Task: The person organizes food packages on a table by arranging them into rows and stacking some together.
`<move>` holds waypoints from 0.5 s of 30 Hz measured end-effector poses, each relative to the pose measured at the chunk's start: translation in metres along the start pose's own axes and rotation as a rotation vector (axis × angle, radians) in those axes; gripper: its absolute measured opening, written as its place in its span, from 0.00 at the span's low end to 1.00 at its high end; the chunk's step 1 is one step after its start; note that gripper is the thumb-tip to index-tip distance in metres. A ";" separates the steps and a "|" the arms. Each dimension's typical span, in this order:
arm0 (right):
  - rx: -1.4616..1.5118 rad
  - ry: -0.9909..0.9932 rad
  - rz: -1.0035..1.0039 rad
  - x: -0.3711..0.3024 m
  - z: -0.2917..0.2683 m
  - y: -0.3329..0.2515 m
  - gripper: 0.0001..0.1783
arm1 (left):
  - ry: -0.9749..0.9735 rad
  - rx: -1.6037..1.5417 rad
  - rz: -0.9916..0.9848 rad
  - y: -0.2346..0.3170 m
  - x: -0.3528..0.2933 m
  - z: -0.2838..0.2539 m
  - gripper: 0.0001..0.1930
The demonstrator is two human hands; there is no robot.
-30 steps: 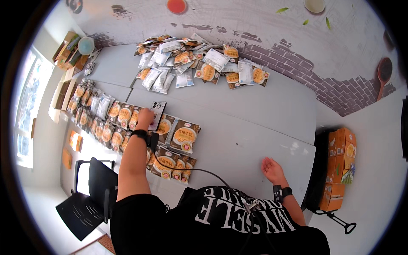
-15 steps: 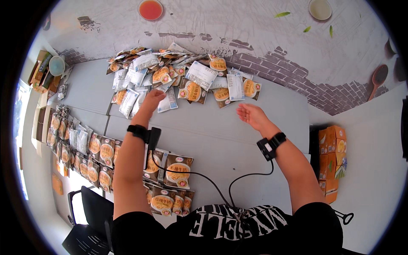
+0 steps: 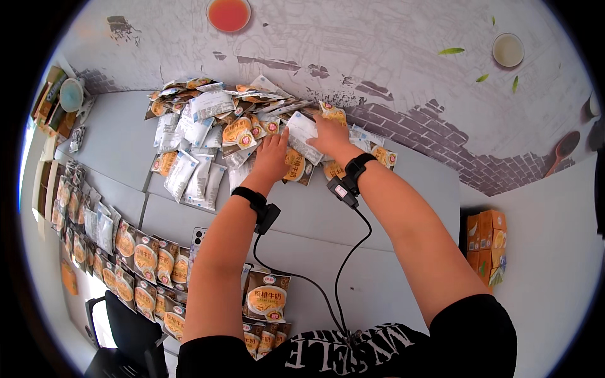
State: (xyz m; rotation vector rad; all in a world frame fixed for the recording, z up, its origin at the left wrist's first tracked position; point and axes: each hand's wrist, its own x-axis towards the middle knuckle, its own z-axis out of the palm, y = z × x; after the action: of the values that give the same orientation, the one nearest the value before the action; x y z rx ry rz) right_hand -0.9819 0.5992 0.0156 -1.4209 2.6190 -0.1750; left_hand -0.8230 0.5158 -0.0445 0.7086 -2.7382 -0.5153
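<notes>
Brought left hand (image 3: 272, 157) and right hand (image 3: 331, 135) to a white-faced pouch (image 3: 302, 132) near the table's (image 3: 409, 201) far edge; seemingly gathering, cannot tell whether gripping; next calls for pinching firmly.

The place looks like an indoor workroom or office, though which cannot be told: a broad grey counter (image 3: 309, 217) bears a heap of pouches (image 3: 212, 104) and neat rows of others, orange cartons (image 3: 480, 232) stand stacked at the right, a black chair (image 3: 128, 327) stands at the lower left, and the wall (image 3: 384, 50) carries printed brickwork (image 3: 428, 143) and bowls (image 3: 229, 14).
</notes>
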 end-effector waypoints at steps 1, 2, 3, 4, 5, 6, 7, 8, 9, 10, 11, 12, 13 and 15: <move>-0.054 -0.018 0.017 0.001 0.000 -0.003 0.35 | 0.008 0.017 0.015 0.000 0.000 0.001 0.54; -0.105 -0.026 0.029 0.002 0.001 -0.005 0.36 | 0.017 0.034 0.030 0.001 -0.001 0.002 0.55; -0.076 -0.041 0.047 0.002 0.002 -0.005 0.38 | 0.023 0.057 0.021 0.002 -0.001 0.002 0.54; -0.044 -0.046 0.061 0.002 0.004 -0.004 0.40 | 0.028 0.079 0.012 0.004 -0.002 0.001 0.54; -0.013 -0.051 0.077 0.002 0.006 -0.001 0.42 | 0.023 0.097 0.000 0.006 -0.003 0.000 0.54; 0.103 -0.083 0.065 0.000 0.009 0.003 0.41 | 0.014 0.117 -0.021 0.009 -0.005 -0.001 0.52; 0.220 -0.112 0.053 -0.003 0.013 0.008 0.40 | -0.004 0.135 -0.044 0.013 -0.009 -0.002 0.50; 0.325 -0.147 0.061 -0.007 0.017 0.014 0.40 | -0.018 0.152 -0.064 0.017 -0.013 -0.002 0.49; 0.549 -0.153 0.053 -0.016 0.023 0.022 0.29 | -0.081 0.113 -0.119 0.020 -0.019 -0.002 0.47; 0.685 -0.152 0.100 -0.026 0.030 0.026 0.29 | -0.141 0.073 -0.174 0.024 -0.025 -0.001 0.46; 0.835 -0.145 0.126 -0.035 0.038 0.028 0.28 | -0.176 0.040 -0.225 0.026 -0.032 0.000 0.45; 0.975 -0.149 0.196 -0.046 0.045 0.031 0.28 | -0.234 -0.014 -0.256 0.027 -0.039 0.003 0.43; 1.085 -0.147 0.226 -0.059 0.051 0.036 0.28 | -0.268 -0.065 -0.282 0.029 -0.046 0.008 0.42; 1.233 -0.172 0.284 -0.089 0.059 0.049 0.29 | -0.369 -0.165 -0.330 0.029 -0.056 0.018 0.38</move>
State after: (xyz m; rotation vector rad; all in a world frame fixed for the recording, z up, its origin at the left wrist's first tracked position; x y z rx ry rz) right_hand -0.9633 0.6990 -0.0432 -0.5648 1.8232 -1.2620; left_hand -0.7937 0.5733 -0.0582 1.1283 -2.8680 -1.0239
